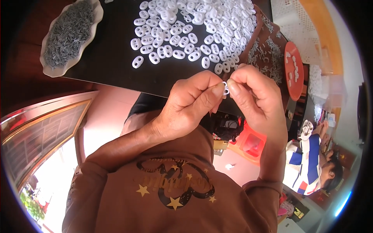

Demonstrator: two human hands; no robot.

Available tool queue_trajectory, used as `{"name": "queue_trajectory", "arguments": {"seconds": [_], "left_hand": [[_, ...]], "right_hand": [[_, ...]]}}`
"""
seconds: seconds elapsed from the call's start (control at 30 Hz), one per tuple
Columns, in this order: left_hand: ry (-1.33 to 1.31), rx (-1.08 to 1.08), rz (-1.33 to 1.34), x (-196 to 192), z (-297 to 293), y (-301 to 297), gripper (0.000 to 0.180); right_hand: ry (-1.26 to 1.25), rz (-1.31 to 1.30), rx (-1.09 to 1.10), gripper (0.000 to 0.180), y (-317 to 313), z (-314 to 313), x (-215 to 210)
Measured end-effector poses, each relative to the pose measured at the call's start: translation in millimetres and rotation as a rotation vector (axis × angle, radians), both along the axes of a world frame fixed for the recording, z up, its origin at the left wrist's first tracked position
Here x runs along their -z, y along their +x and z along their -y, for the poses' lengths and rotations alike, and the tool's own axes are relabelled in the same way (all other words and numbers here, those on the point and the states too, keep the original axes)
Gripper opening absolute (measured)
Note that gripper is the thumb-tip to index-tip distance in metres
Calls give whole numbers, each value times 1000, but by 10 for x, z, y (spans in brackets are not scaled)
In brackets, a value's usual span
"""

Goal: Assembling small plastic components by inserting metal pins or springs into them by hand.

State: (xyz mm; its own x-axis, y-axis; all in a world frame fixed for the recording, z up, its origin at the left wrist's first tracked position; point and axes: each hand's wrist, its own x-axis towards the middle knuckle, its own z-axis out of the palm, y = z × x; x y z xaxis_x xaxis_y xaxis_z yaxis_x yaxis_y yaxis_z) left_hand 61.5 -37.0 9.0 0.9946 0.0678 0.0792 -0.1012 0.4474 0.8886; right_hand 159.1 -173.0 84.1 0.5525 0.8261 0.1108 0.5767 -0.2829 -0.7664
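Just off the near edge of the dark table, my left hand pinches a small white oval plastic piece with two holes, which looks like a cord lock body. My right hand is closed, its thumb and forefinger against the right side of that piece. Whether those right fingertips also hold some tiny part is hidden. Beyond both hands, many matching white oval pieces lie loose on the table, heaped thicker toward the back right.
At far left, a white wavy-rimmed dish holds a heap of tiny grey metal pieces, apparently springs. More lie on a brown tray at right. Beside it, a red plate carries small white parts. A red stool stands below; another person sits at right.
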Motion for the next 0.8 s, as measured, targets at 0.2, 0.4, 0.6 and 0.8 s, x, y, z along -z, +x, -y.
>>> {"name": "queue_trajectory", "arguments": {"seconds": [0.2,0.4,0.6,0.8], "left_hand": [[34,9,63,63,16,1,17],[79,-29,79,29,-15,-32,16],[266,-109,135,-39,-214,-35,14],[326,-151,122,-26,-299,-20,11]], "right_hand": [[-60,-45,16,4,-40,-14,-18],[-64,-196,105,7,-55,-14,-69],[-85,261,-28,6,434,-238,113],[-474,372,-28,12,494,-549,169]]}}
